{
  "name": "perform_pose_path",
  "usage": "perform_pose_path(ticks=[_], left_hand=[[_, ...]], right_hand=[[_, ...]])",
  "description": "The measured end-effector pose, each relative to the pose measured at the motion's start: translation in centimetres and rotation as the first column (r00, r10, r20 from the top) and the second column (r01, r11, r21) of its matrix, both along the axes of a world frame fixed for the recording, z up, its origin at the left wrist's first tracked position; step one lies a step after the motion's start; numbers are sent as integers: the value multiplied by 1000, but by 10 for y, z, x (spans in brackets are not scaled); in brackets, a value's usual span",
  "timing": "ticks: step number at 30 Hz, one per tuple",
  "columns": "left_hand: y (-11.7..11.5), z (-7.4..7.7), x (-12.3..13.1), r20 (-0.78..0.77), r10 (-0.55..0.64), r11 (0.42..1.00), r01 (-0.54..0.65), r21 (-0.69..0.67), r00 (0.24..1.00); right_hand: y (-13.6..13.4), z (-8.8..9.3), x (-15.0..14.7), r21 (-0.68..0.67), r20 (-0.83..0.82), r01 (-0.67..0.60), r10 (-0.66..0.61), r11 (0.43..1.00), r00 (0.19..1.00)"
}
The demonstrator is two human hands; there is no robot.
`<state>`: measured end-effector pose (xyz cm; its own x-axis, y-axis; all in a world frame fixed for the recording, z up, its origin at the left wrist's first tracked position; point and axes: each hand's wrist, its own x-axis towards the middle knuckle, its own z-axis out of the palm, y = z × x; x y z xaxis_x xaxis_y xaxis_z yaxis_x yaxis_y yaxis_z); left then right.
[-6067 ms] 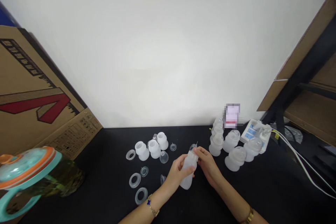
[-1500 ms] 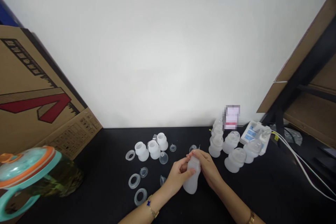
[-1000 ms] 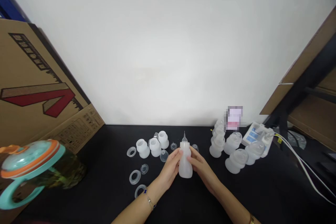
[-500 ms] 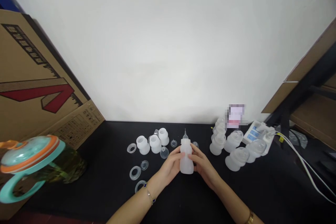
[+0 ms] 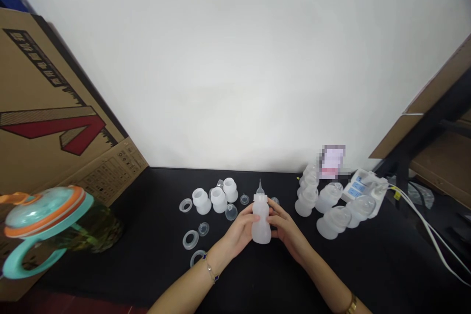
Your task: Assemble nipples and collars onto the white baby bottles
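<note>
Upright now, the frosted plastic bottle (image 5: 261,223) has swung from its earlier tilt, its narrow pointed tip (image 5: 260,187) aimed away from the person. It is held above the black bench (image 5: 324,274), between the left hand (image 5: 241,233) and the right hand (image 5: 287,230). Each grip is narrow and closed on the bottle's sides, with the fingers of the right hand (image 5: 274,208) curling around its far side. Just left of the hands stand white silicone bottle parts (image 5: 219,200) beside a clear dome-shaped cap (image 5: 231,212), with translucent silicone rings (image 5: 190,239) nearer the left wrist. To the right, more frosted bottle bodies (image 5: 334,222) stand grouped near a white device (image 5: 358,189) with white cables (image 5: 423,225). Far left, a teal and orange lidded mug (image 5: 47,211) sits before a cardboard box (image 5: 55,108).
</note>
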<state>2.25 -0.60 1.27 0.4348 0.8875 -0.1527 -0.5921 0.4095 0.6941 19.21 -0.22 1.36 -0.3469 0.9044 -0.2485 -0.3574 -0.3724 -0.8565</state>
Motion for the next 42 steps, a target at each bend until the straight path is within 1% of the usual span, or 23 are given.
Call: perform_pose_path(ticks=[5,11,15,16,18,19,20,22,24,26,29,31,32,34,35,36,37,39,40,41,42], left_hand=[[-1,1,1,-8,7,1000,-7,7,1000],[-3,9,3,-18,4,999,-3,32,1000],[-2,7,2,-10,4,1000,-4,21,1000],[-2,5,2,-2,8,1000,-8,15,1000],[0,1,1,15,19,1000,-19,-4,1000],[0,0,0,24,25,1000,-25,-14,999],[1,-2,0,31,29,999,-29,-22,999],[1,-3,-1,39,35,999,-34,-37,999],[1,-5,-1,48,36,998,-34,-46,998],[0,-6,-1,55,34,998,-31,-58,998],[-1,-5,0,60,30,997,-25,-72,998],[-1,-4,1,57,30,997,-26,-69,998],[-1,-3,1,53,33,997,-29,-69,998],[-1,-2,2,42,37,997,-34,-71,998],[-2,-2,2,38,38,997,-35,-74,999],[-1,-2,2,37,40,996,-37,-76,999],[-1,-2,2,36,43,996,-40,-77,998],[-1,-2,1,31,52,996,-49,-80,998],[0,-2,1,28,58,995,-55,-83,998],[0,-2,1,24,61,995,-59,-86,998],[0,-2,1,22,65,994,-63,-86,998]], right_hand=[[1,0,1,13,15,6,-6,1000,1000],[1,0,-1,9,35,22,-23,1000,999],[2,3,0,30,65,31,-33,999,997],[3,5,1,57,81,62,-66,996,994],[6,6,6,151,126,184,-203,971,971],[9,7,9,221,150,270,-306,937,940],[11,7,12,294,178,329,-389,897,904],[16,4,17,425,224,384,-507,819,833],[20,-3,20,530,316,339,-552,777,772],[23,-13,19,587,417,244,-547,772,726],[26,-31,17,613,530,124,-523,780,667],[28,-40,16,602,598,61,-500,796,626],[28,-42,16,601,620,36,-494,799,609],[30,-43,16,590,645,34,-497,806,581],[30,-41,17,581,643,52,-497,812,583],[31,-38,17,570,626,83,-497,818,601],[31,-34,17,553,590,124,-492,824,640],[32,-26,16,491,448,220,-460,843,766],[31,-22,15,426,348,268,-429,864,834],[30,-18,15,332,251,296,-386,896,887],[29,-15,14,232,157,305,-345,924,925]])
